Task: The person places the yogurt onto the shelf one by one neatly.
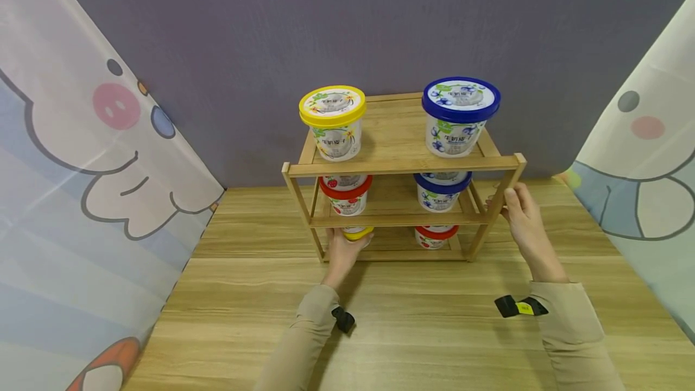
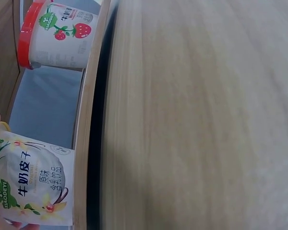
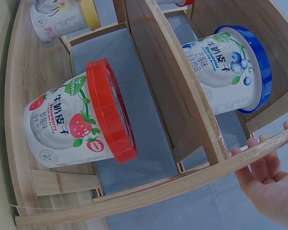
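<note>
A wooden rack (image 1: 399, 168) with three shelves carries ice-cream-style paper tubs. My left hand (image 1: 342, 249) grips a yellow-lidded tub (image 2: 31, 177) at the left of the bottom shelf, thumb on one side and fingers on the other. At the same level on the right stands a red-lidded strawberry tub (image 3: 69, 122). The rack's right front post is held by my right hand (image 1: 525, 222), its fingers (image 3: 259, 165) curled round the wood. On the middle shelf are a red-lidded tub (image 1: 347, 201) at left and a blue-lidded blueberry tub (image 3: 225, 72) at right.
On the top shelf stand a yellow-lidded tub (image 1: 333, 128) and a blue-lidded tub (image 1: 458, 119). The rack sits on a wood-grain table (image 1: 423, 330) near a grey back wall (image 1: 380, 23). Cartoon-printed curtains (image 1: 60, 210) hang at both sides.
</note>
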`<control>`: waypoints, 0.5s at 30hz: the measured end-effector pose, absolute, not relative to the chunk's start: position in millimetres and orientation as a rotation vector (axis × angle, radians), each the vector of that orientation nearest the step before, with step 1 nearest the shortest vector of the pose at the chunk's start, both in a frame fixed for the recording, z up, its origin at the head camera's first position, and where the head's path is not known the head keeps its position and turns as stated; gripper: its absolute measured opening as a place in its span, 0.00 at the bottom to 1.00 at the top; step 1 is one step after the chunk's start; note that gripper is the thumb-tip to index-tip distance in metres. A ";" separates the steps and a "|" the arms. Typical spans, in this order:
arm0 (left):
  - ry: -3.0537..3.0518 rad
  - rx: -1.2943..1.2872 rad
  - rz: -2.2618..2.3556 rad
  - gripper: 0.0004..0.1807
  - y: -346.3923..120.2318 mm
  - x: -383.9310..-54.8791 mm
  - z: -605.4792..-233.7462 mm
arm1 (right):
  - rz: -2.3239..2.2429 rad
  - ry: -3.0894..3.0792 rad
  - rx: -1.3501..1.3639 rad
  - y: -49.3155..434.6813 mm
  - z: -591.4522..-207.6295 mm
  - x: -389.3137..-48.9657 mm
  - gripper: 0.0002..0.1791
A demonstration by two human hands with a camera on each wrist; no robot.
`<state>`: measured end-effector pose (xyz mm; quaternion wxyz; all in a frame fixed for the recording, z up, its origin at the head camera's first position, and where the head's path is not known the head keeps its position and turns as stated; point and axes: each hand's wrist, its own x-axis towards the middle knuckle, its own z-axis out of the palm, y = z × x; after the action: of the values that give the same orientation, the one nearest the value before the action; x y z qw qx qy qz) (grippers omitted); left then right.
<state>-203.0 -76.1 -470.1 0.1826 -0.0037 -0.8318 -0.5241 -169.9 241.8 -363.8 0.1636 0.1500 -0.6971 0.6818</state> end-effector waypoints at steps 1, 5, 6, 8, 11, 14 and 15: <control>-2.345 -0.014 -1.478 0.44 -76.1 -202.9 -470.1 | 1.942 -1.990 0.427 241.8 -363.8 -169.8 0.10; -2.339 -0.016 -1.490 0.43 -76.0 -202.9 -469.8 | 1.939 -1.994 0.424 241.6 -363.5 -169.4 0.10; -2.343 -0.009 -1.490 0.42 -75.8 -202.5 -469.3 | 1.938 -1.994 0.423 241.7 -363.5 -169.3 0.10; -2.363 0.009 -1.487 0.41 -75.9 -201.6 -468.4 | 1.940 -1.988 0.424 241.5 -363.6 -169.3 0.10; -2.389 0.030 -1.484 0.40 -76.4 -199.4 -466.7 | 1.942 -1.975 0.421 241.2 -363.9 -169.6 0.10; -2.391 0.018 -1.498 0.40 -76.9 -196.5 -464.6 | 1.941 -1.964 0.412 241.2 -364.3 -170.0 0.10; -2.388 0.008 -1.502 0.40 -77.0 -195.2 -463.8 | 1.942 -1.959 0.410 241.2 -364.3 -170.1 0.10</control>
<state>-195.2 -77.0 -463.8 0.1594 0.0027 -0.8356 -0.5257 -170.1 241.2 -364.3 0.1754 0.1446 -0.6915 0.6856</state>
